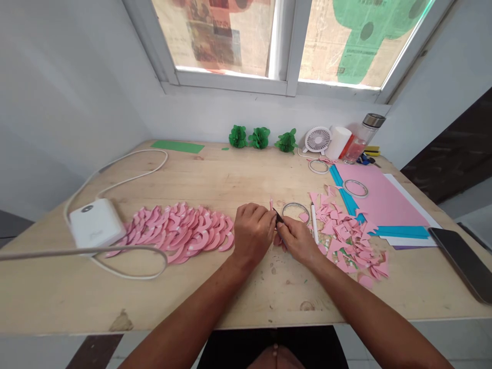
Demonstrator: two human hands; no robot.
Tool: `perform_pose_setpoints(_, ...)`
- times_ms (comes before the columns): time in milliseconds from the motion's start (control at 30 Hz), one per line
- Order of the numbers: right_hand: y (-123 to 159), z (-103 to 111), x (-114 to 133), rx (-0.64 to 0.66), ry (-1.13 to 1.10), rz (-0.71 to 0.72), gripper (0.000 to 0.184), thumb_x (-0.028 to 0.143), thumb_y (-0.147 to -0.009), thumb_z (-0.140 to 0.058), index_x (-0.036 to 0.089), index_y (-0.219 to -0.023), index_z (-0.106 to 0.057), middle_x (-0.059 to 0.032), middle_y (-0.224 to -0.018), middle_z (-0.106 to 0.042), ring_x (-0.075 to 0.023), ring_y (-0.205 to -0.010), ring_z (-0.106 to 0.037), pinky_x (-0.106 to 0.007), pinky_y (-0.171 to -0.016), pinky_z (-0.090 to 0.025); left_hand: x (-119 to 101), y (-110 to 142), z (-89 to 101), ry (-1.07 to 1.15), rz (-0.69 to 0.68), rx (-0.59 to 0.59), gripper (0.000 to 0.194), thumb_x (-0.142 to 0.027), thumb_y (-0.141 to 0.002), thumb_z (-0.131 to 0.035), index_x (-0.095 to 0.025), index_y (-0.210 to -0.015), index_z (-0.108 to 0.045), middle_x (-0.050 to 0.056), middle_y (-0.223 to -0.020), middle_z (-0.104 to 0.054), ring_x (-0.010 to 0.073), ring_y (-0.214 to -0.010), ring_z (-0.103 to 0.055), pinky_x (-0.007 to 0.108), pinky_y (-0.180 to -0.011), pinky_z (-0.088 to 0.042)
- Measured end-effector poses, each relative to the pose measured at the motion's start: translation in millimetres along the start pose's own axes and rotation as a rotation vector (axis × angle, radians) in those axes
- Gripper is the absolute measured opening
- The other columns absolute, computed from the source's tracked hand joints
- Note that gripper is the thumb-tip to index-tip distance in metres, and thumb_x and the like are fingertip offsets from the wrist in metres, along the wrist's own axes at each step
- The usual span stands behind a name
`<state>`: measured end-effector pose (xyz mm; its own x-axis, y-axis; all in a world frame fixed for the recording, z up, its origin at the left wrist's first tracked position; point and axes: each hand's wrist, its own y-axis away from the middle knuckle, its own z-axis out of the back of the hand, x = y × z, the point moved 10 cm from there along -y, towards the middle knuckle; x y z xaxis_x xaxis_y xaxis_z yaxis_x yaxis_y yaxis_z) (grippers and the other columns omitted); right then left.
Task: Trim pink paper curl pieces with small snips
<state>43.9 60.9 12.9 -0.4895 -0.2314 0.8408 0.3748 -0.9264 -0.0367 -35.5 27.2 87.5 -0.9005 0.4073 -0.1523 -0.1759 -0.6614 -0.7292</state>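
At the middle of the table my left hand (253,228) is closed, its fingers bent around a small pink paper piece (271,204) whose tip shows above them. My right hand (298,238) meets it from the right, closed on a dark slim tool (278,216); its kind is mostly hidden by the fingers. Under the hands lie a few pink scraps. Just left of my left hand spreads a pile of curved pink paper pieces (184,230), some with white patches. Right of my right hand lies a heap of pink paper offcuts (349,230).
A white pen (314,223) and a tape roll (295,205) lie near my right hand. Pink sheets (388,197), a phone (463,261), a fan (318,139) and a bottle (361,141) stand or lie rightward. Green paper shapes (259,137) line the back. A cabled white box (96,223) sits left.
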Motion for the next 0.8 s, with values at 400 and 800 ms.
perform_pose_setpoints(400, 1.4, 4.9, 6.9, -0.035, 0.114, 0.013, 0.023, 0.022, -0.086, -0.037, 0.019, -0.07, -0.053, 0.001, -0.056, -0.062, -0.0122, -0.052, -0.055, -0.022, -0.054, -0.037, 0.6, 0.5, -0.5, 0.011, 0.001, -0.018, 0.014, -0.018, -0.08, -0.052, -0.018, -0.07, -0.062, 0.004, -0.062, -0.06, 0.018, -0.068, -0.051, 0.033, -0.068, -0.036)
perform_pose_setpoints(800, 1.2, 4.7, 7.6, -0.056, 0.151, 0.026, 0.021, 0.022, -0.086, -0.038, 0.02, -0.071, -0.054, 0.0014, -0.055, -0.061, -0.0128, -0.053, -0.056, -0.022, -0.054, -0.036, 0.8, 0.4, 1.3, -0.001, 0.011, -0.038, 0.014, -0.015, -0.079, -0.051, -0.018, -0.071, -0.062, 0.004, -0.061, -0.059, 0.0183, -0.067, -0.05, 0.034, -0.069, -0.036)
